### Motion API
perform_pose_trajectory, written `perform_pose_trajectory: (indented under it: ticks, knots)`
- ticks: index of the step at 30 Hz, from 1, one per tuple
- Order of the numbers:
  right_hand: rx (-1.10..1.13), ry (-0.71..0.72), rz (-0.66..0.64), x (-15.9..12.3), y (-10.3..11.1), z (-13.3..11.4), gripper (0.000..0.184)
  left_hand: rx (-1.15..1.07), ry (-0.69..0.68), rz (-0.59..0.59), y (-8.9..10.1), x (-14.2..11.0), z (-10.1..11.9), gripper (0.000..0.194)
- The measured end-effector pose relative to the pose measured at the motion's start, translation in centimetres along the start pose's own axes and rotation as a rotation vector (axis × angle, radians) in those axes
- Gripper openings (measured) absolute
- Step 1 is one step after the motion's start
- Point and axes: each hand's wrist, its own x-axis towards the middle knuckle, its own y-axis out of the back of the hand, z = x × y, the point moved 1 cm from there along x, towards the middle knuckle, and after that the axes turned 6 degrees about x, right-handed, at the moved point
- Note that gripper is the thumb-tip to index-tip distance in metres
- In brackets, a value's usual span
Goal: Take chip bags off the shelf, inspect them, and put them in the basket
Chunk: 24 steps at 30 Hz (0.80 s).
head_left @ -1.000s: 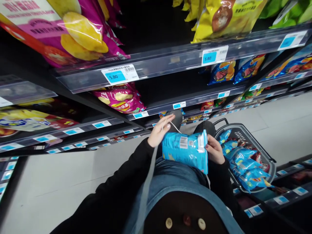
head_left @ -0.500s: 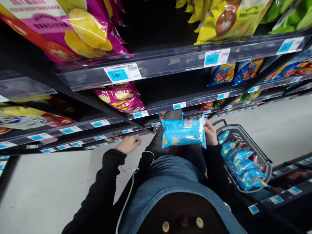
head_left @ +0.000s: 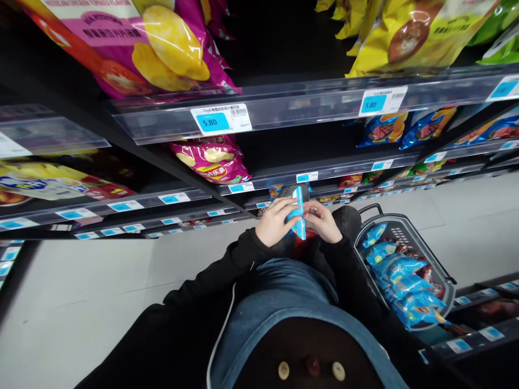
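Between my two hands is a light-blue chip bag [head_left: 300, 227], turned so that one end faces up and shows as a narrow strip. My left hand [head_left: 277, 220] grips its left side, fingers laid across the bag. From the right, my right hand [head_left: 323, 220] pinches the edge with bent fingers. To the right on the floor stands a grey shopping basket [head_left: 448, 302], holding several similar blue bags [head_left: 399, 266] and some dark red packs, partly covered. Most of the held bag's length is hidden below its upper end.
Ahead is a black shelf rack with clear-fronted ledges [head_left: 300, 105] and price tags [head_left: 221, 119]. A large magenta chip bag [head_left: 170, 48] and a yellow one [head_left: 409, 38] stand on top. A smaller magenta bag [head_left: 214, 159] sits below. Another shelf [head_left: 482, 337] runs along the lower right.
My left hand has moved right and taken hold of the blue chip bag. The bag has turned from broad side up to end up. My right hand has shifted left with it.
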Motion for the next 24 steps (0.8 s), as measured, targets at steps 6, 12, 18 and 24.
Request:
perform_pose_trajectory:
  ticks: [6, 12, 18, 24]
  knots:
    - [-0.099, -0.095, -0.046, -2.1, 0.5, 0.3, 0.022, 0.305, -0.258, -0.211, 0.0, 0.3, 0.3, 0.021]
    - [-0.146, 0.011, -0.020, -2.6, 0.7, 1.0, 0.019, 0.399, -0.336, -0.369, -0.1, 2.2, 1.6, 0.030]
    - [-0.144, 0.060, -0.031, -2.9, 1.1, 1.4, 0.016, 0.376, -0.250, -0.377, -0.8, 3.3, 0.9, 0.024]
    - [-0.340, 0.045, 0.157, -3.0, 1.1, 0.6, 0.018, 0.287, -0.063, -0.239, -2.7, 2.3, 1.2, 0.017]
